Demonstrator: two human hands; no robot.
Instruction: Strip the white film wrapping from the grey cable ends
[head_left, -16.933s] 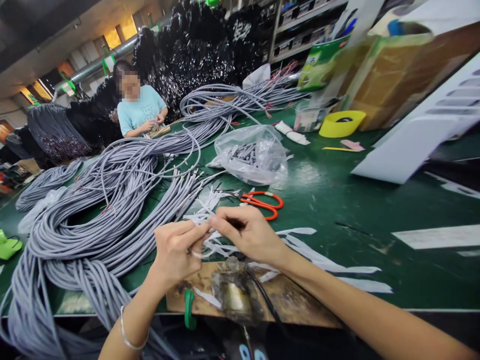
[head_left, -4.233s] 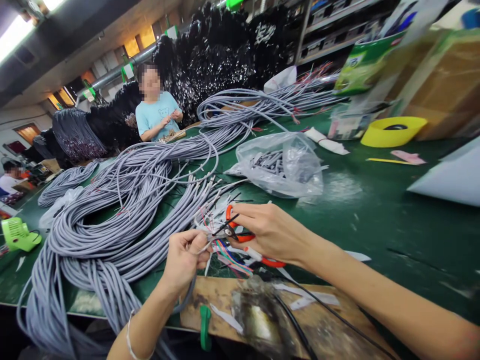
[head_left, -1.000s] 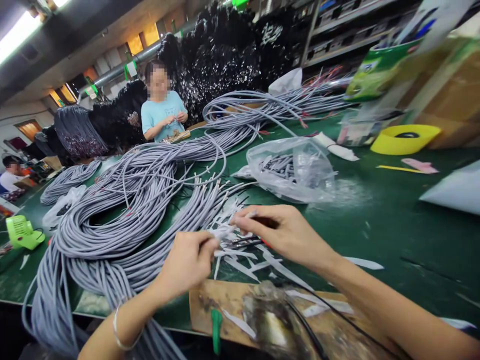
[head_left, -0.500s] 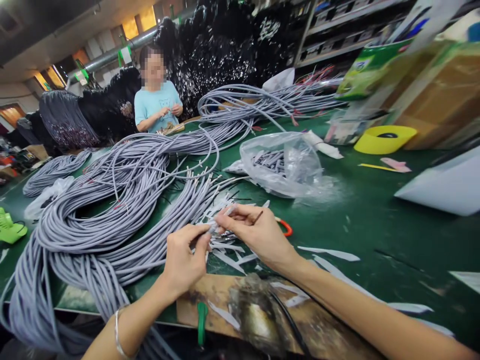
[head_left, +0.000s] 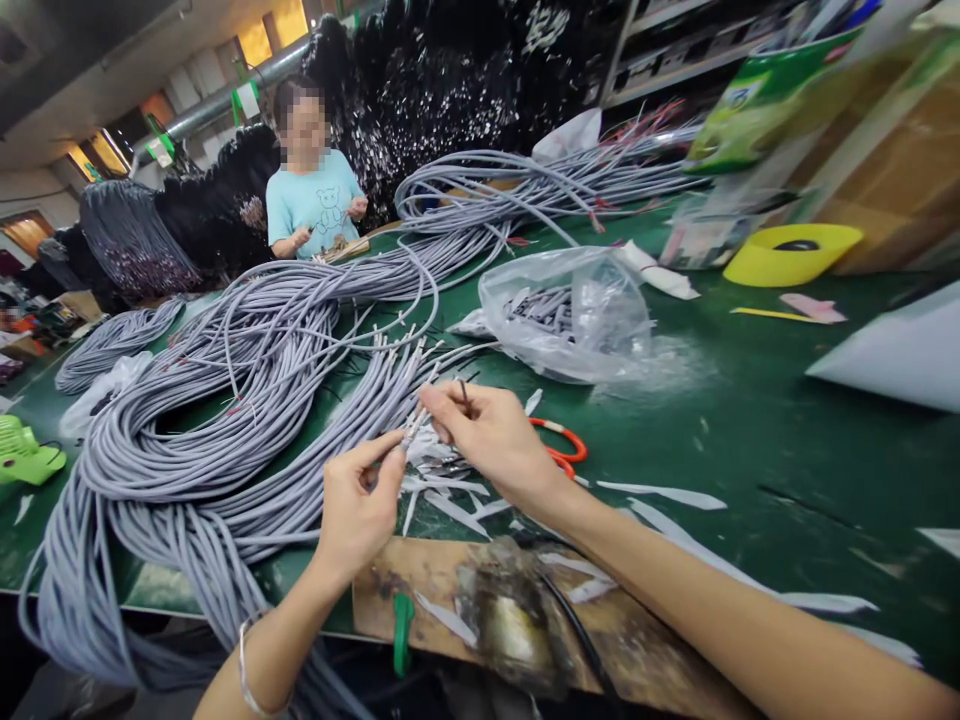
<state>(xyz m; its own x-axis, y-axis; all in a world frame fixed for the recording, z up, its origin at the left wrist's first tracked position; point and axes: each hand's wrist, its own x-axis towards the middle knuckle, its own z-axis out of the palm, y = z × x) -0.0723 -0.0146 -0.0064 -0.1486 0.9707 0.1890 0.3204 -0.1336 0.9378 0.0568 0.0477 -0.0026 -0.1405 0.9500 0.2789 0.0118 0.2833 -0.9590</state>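
Observation:
My left hand [head_left: 364,500] pinches a grey cable [head_left: 409,438] near its pale end, between thumb and index finger. Just above and to the right, my right hand [head_left: 487,440] has its thumb and fingers closed at that end. From between the right fingers pokes a thin dark piece [head_left: 464,396], its kind unclear. What else the right fingertips hold is hidden. Behind both hands lies a bundle of grey cables [head_left: 337,490] with stripped ends. White scrap strips [head_left: 442,495] lie beneath them, and red-orange handles [head_left: 570,445] show beside my right wrist.
A clear plastic bag [head_left: 566,315] of small grey pieces stands beyond my hands. Nearest me is a stained wooden board [head_left: 420,580] with a worn metal device [head_left: 514,625] and a green lever [head_left: 403,630]. A yellow ring-shaped object [head_left: 791,255] lies at right. Across the table is a person [head_left: 315,200].
Both hands have shifted slightly left, and my right hand has moved up, away from my left. More of the red-orange handles now shows. The person opposite has moved their hands apart.

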